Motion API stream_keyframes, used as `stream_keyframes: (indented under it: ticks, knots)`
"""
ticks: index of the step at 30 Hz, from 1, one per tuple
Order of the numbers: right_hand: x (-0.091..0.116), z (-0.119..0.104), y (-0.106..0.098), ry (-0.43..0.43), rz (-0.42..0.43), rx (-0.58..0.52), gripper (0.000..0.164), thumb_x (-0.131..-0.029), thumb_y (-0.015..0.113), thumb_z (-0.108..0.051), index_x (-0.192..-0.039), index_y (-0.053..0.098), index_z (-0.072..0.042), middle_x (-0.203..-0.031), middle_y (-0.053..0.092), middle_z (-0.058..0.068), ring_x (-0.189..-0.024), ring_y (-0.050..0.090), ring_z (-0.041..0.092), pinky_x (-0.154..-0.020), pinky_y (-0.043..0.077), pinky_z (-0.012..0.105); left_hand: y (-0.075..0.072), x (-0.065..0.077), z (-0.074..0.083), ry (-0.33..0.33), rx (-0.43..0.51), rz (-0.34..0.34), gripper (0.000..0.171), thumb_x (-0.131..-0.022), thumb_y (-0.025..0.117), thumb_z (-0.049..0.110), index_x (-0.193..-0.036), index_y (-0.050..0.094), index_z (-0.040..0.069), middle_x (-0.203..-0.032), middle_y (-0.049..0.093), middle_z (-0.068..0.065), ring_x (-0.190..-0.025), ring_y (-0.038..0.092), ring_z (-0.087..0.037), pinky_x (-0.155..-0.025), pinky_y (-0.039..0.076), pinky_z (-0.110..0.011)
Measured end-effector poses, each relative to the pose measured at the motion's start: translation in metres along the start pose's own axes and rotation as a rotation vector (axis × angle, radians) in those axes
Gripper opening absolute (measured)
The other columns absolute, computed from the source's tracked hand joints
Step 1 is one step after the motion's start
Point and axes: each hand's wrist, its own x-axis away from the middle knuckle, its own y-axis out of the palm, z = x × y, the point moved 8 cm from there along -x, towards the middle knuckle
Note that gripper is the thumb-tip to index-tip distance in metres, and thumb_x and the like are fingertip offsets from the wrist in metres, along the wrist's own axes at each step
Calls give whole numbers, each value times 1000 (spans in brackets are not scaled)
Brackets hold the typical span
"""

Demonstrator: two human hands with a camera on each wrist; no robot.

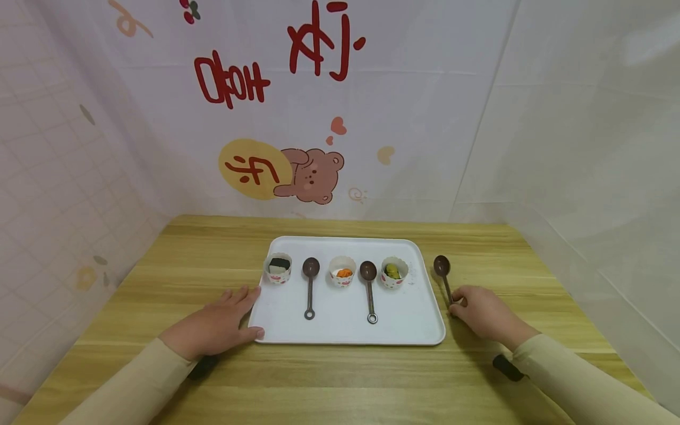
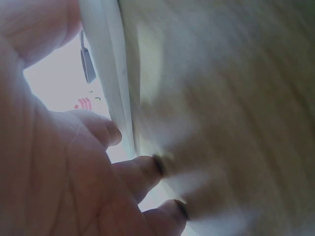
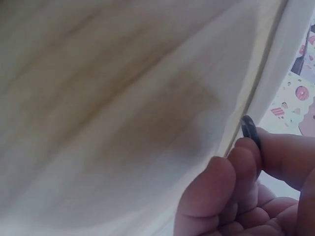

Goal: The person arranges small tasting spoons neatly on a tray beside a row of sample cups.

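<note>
My right hand (image 1: 480, 311) pinches the ring end of a brown measuring spoon (image 1: 443, 268) just beyond the tray's right edge. In the right wrist view the dark ring (image 3: 250, 131) shows between thumb and fingers. My left hand (image 1: 220, 323) lies with fingers extended along the left edge of a white tray (image 1: 340, 330), thumb on its near left corner. Two more brown measuring spoons lie on the tray, one (image 1: 311, 268) left of the middle cup and one (image 1: 369, 273) right of it. Their handles point toward me.
Three patterned paper cups stand along the tray's far side: the left cup (image 1: 278, 275) holds a dark and white piece, the middle cup (image 1: 342, 280) orange bits, the right cup (image 1: 393, 282) green pieces. A wooden table (image 1: 340, 383) lies beneath; a printed cloth (image 1: 414, 106) hangs behind.
</note>
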Motion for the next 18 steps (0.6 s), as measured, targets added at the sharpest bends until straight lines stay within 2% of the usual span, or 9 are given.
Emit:
stream_keyframes:
  ticks: [9, 18]
  knots:
    - [2, -7, -1, -6, 10, -121, 25, -101, 69, -17, -118, 70, 1, -87, 73, 1, -70, 57, 14, -59, 46, 30, 2, -1, -1, -6, -2, 3, 98, -95, 67, 63, -164, 33, 3, -165, 32, -35, -148, 27, -67, -111, 31, -81]
    - [5, -17, 1, -7, 4, -244, 23, -100, 71, -17, -116, 71, -1, -85, 72, 4, -65, 58, 16, -54, 46, 27, 1, -1, -2, -15, 4, -5, 98, -95, 67, 63, -165, 32, 3, -166, 31, -34, -149, 26, -66, -112, 31, -80]
